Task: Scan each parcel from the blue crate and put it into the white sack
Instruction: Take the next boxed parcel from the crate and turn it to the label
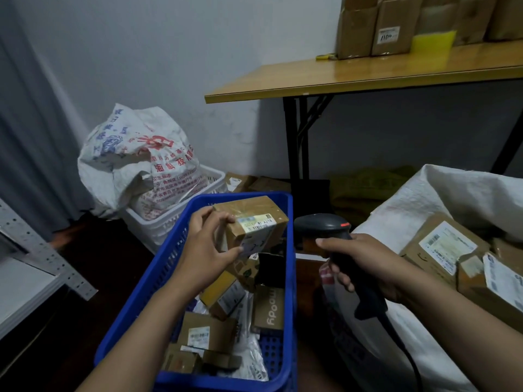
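Note:
My left hand [208, 244] grips a small brown cardboard parcel [254, 222] with a white label, held above the blue crate [158, 281]. My right hand [359, 261] holds a black barcode scanner [325, 226] by its handle, its head pointing left at the parcel, a red light on top. Several more parcels [223, 321] lie in the crate. The white sack [424, 199] stands open at the right, with labelled boxes [444, 247] inside.
A printed white bag [135, 162] sits in a white basket [169, 222] behind the crate. A wooden folding table [353, 77] with cardboard boxes [376, 26] stands at the back right. A grey metal shelf [36, 258] is at the left. The scanner cable [407, 355] hangs by the sack.

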